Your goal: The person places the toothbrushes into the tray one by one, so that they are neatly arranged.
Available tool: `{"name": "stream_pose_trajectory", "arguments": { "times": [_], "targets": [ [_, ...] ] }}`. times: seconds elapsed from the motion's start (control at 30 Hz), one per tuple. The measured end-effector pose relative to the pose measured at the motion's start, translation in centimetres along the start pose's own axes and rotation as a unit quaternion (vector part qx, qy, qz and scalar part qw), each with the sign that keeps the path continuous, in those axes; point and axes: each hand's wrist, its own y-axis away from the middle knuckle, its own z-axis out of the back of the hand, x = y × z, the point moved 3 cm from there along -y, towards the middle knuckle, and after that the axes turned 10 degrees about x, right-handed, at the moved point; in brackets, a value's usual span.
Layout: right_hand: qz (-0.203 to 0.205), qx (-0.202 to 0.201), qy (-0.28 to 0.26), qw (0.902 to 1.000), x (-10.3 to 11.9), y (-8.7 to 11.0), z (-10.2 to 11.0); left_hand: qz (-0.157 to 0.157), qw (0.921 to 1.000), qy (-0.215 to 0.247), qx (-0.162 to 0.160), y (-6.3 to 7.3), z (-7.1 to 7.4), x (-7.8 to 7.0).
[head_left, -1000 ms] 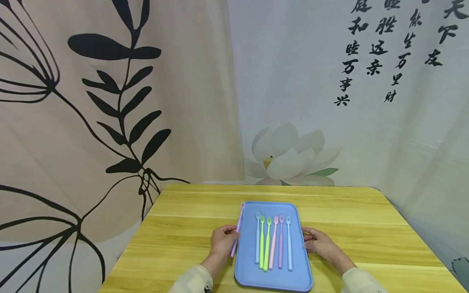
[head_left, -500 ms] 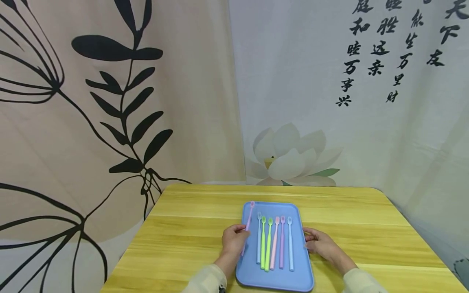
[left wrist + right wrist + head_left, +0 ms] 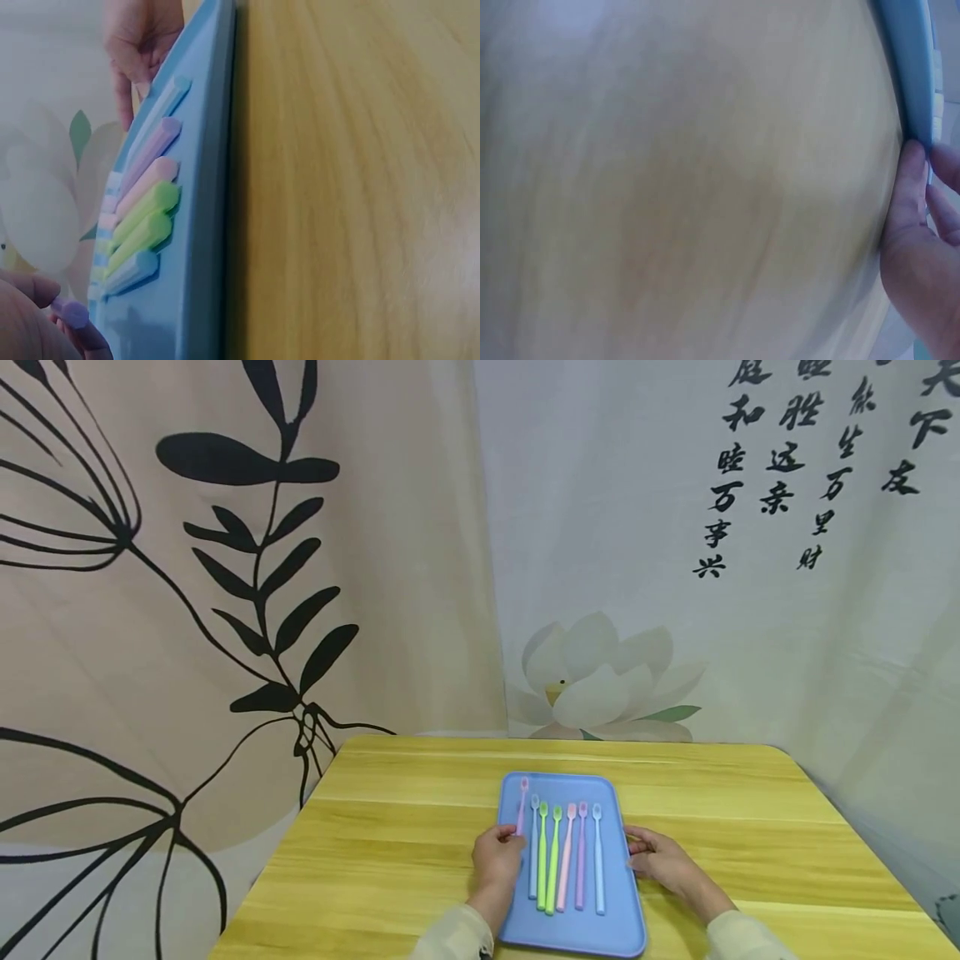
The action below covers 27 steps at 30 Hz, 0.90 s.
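Note:
My left hand pinches a light purple toothbrush at the left side of a blue tray. Its bristle end points to the far end of the tray; in the left wrist view the handle end shows between thumb and fingers. Side by side on the tray lie several toothbrushes: a blue one, two green ones, a pink one, a purple one and another blue one. My right hand grips the tray's right rim, fingers on both sides of it in the right wrist view.
The tray stands near the front of a wooden table. Behind the table hangs a cloth backdrop with printed plants, a lotus and dark lettering.
My left hand has moved right with the purple toothbrush, from beside the tray's left edge to over its left side. My right hand stays at the right rim.

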Motion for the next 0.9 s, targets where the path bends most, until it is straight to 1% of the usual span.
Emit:
{"name": "stream_pose_trajectory", "arguments": {
  "times": [0.1,0.2,0.27,0.37,0.43,0.53,0.73,0.9],
  "targets": [
    [0.005,0.006,0.001,1.0,0.0,0.0,0.0,0.016,0.9997,-0.021,-0.004,0.2,-0.3,0.2],
    [0.005,0.003,-0.001,1.0,0.0,0.0,0.0,0.018,0.9988,-0.042,-0.019,0.5,-0.6,0.3],
    [0.003,-0.001,-0.002,1.0,0.0,0.0,0.0,0.012,0.9979,-0.053,-0.037,0.7,-0.9,0.4],
    [0.002,-0.006,0.0,1.0,0.0,0.0,0.0,-0.011,0.9962,-0.06,-0.062,0.9,-1.2,0.3],
    [0.002,-0.005,0.001,1.0,0.1,0.0,0.0,-0.03,0.9945,-0.065,-0.076,1.0,-1.5,0.2],
    [0.002,-0.006,0.003,1.0,0.1,0.0,0.1,-0.04,0.992,-0.079,-0.09,1.1,-1.9,0.3],
    [-0.001,-0.013,0.002,0.9999,-0.1,0.0,0.2,-0.017,0.9886,-0.112,-0.1,1.3,-2.4,0.4],
    [0.0,-0.009,0.003,1.0,-0.2,-0.1,0.1,0.007,0.9855,-0.136,-0.101,1.3,-2.5,0.4]
  ]
}}
